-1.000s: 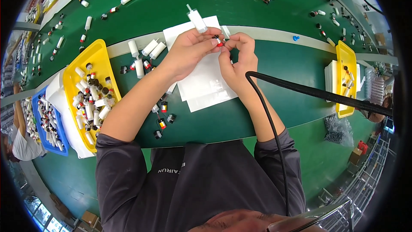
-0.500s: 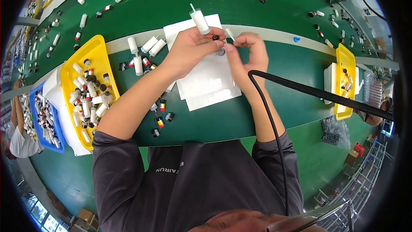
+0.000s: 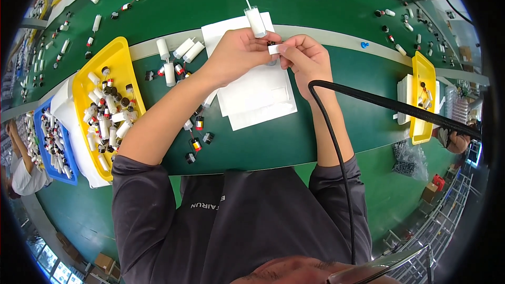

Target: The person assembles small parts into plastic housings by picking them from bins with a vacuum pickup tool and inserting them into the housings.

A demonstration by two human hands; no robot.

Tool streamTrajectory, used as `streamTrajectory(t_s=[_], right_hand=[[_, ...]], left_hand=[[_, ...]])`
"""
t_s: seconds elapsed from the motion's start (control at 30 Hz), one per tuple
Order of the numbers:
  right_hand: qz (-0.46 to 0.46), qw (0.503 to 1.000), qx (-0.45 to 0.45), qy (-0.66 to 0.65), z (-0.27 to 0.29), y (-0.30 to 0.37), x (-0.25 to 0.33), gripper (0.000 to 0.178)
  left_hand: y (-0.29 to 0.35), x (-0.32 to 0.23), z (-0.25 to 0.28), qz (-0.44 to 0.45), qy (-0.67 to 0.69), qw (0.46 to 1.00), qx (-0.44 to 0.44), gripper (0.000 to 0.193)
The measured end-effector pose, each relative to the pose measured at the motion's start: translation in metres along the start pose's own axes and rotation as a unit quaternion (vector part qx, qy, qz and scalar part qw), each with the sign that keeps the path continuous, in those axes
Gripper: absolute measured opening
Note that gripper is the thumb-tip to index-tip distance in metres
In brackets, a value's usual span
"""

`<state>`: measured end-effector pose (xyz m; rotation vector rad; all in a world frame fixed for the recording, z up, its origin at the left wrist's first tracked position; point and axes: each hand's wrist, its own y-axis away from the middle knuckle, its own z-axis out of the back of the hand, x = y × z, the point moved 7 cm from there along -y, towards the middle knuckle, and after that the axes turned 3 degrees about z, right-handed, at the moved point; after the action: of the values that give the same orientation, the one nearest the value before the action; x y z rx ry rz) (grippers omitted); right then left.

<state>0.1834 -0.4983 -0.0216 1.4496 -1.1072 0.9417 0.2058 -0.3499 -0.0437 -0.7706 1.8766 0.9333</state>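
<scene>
Both my hands meet over white sheets (image 3: 252, 102) on the green bench. My left hand (image 3: 236, 55) is closed around an assembly: a white cylinder (image 3: 255, 22) with a thin stem rises tilted above its fingers, and a small dark part (image 3: 271, 43) shows at the fingertips. Pinched in my right hand (image 3: 306, 63) is a small white strip (image 3: 274, 49), which overlaps the dark part. Whether the strip sticks to it, I cannot tell. By my left forearm lie several white cylinders (image 3: 169, 74) and dark parts with red-and-yellow pieces (image 3: 196, 144).
At left stand a yellow tray (image 3: 120, 46) heaped with assemblies and a blue tray (image 3: 75, 176). Another yellow tray (image 3: 421, 138) is at right. Beyond the pale rail, a green belt (image 3: 221, 0) carries spaced-out assemblies. A black cable (image 3: 389, 104) crosses near my right arm.
My hands have drawn together. The white strip, held upright apart from the dark part before, now lies across it. The cylinder has shifted slightly right and up.
</scene>
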Motion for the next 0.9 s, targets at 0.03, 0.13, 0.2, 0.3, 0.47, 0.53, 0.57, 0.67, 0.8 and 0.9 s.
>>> streamTrajectory(t_s=[0.03, 0.13, 0.2, 0.3, 0.47, 0.53, 0.57, 0.67, 0.8, 0.9], right_hand=[[0.0, 1.0, -0.004, -0.01, 0.0, -0.001, -0.002, 0.004], [0.005, 1.0, -0.021, -0.017, -0.003, -0.001, -0.003, 0.006], [0.01, 0.999, -0.036, -0.013, -0.005, 0.0, -0.004, 0.007], [0.031, 0.997, -0.059, 0.033, -0.005, 0.002, -0.006, 0.005], [0.055, 0.994, -0.095, 0.018, -0.004, 0.003, -0.008, 0.006], [0.055, 0.994, -0.096, 0.023, -0.002, 0.003, -0.008, 0.006], [0.055, 0.994, -0.095, 0.028, -0.002, 0.003, -0.009, 0.006], [0.047, 0.995, -0.083, 0.039, -0.004, 0.002, -0.006, 0.009], [0.049, 0.995, -0.078, 0.043, -0.009, 0.004, -0.002, 0.013], [0.07, 0.995, -0.073, -0.012, -0.01, 0.004, -0.004, 0.015]], left_hand=[[0.0, 0.0, 0.0, 0.0, -0.005, 1.0, -0.006, 0.034], [0.0, 0.001, 0.002, -0.012, -0.003, 1.0, -0.014, 0.034], [-0.001, 0.0, 0.001, -0.025, 0.005, 1.0, -0.013, 0.034], [-0.001, 0.0, -0.001, -0.02, 0.016, 1.0, -0.008, 0.035], [0.003, -0.006, -0.004, -0.013, 0.018, 1.0, -0.003, 0.037], [0.003, -0.008, -0.004, -0.011, 0.014, 1.0, 0.001, 0.036], [0.004, -0.008, -0.004, -0.009, 0.01, 1.0, 0.002, 0.035], [-0.002, 0.002, 0.003, -0.003, 0.048, 0.999, 0.011, 0.031], [-0.004, 0.004, 0.004, -0.011, 0.073, 0.997, 0.021, 0.028], [-0.005, 0.005, 0.009, 0.002, 0.155, 0.988, -0.013, 0.026]])
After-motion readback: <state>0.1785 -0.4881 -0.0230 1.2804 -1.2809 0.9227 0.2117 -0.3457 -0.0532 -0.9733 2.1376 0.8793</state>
